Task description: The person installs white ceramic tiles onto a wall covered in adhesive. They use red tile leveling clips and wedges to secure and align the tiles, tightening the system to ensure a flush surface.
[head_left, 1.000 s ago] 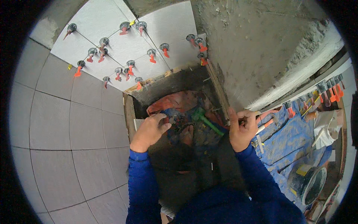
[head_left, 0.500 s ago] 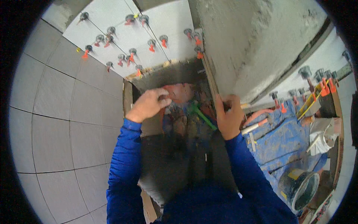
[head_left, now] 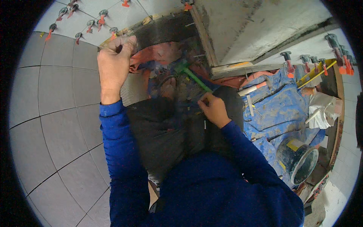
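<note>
My left hand (head_left: 116, 68) is raised beside the tiled wall, its fingers curled and pressed together below the white tiles. If anything is in that pinch, it is too small to make out. Over my right thigh, my right hand (head_left: 214, 110) has its fingers bent together, and what lies in them is hidden. The handle of a green tool (head_left: 196, 80) ends just above it; its head rests among dusty cloths. Beyond that lies a reddish sheet (head_left: 159, 53). A pale ribbed panel (head_left: 132, 89) stands next to my left wrist.
Grey tiles (head_left: 56, 90) cover the left wall. White tiles (head_left: 90, 9) carry several levelling clips with red levers. At right, a blue tarp (head_left: 276, 109) holds a white-handled tool (head_left: 251, 88), a white bag (head_left: 323, 108) and a dark bucket (head_left: 298, 159). A cement-covered ledge (head_left: 242, 30) juts in above.
My view has shifted. The left hand has moved up and left, toward the wall under the white tiles. The right hand has left the ledge's edge and come back over my thigh.
</note>
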{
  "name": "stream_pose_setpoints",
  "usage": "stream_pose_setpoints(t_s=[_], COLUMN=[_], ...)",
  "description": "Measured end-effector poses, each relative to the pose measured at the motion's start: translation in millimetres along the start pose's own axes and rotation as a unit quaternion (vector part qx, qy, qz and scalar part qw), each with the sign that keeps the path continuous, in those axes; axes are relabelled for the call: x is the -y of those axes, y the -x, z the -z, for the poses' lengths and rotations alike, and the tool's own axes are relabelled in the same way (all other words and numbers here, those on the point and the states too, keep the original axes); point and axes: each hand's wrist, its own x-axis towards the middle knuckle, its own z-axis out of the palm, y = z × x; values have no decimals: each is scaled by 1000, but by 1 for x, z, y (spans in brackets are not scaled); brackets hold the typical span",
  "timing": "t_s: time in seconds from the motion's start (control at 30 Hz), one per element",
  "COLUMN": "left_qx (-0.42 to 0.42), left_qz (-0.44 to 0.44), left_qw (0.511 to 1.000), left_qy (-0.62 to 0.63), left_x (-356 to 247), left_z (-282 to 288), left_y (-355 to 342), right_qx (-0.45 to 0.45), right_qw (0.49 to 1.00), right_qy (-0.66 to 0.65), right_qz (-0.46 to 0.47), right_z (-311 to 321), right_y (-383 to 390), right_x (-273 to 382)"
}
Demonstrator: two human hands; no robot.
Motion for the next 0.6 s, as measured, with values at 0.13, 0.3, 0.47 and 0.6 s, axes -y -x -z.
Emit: stream_pose_setpoints(t_s=[0.13,0.3,0.47,0.6], left_qx=[-116,-172,-73,11], left_qz=[-6,-39,-19,-8], left_qw=[989,975,984,987], left_qy=[92,136,163,162], left_x=[-11,-37,-38,-27], left_z=[4,15,24,45], left_y=[3,25,31,31], right_qx=[57,103,128,179], right_qw=[994,989,975,957], right_qy=[90,105,167,207], right_qz=[11,3,72,93], right_z=[-56,-148,-248,-306], right_y=[-37,-142,-215,-256], right_x=[-7,3,-24,-76])
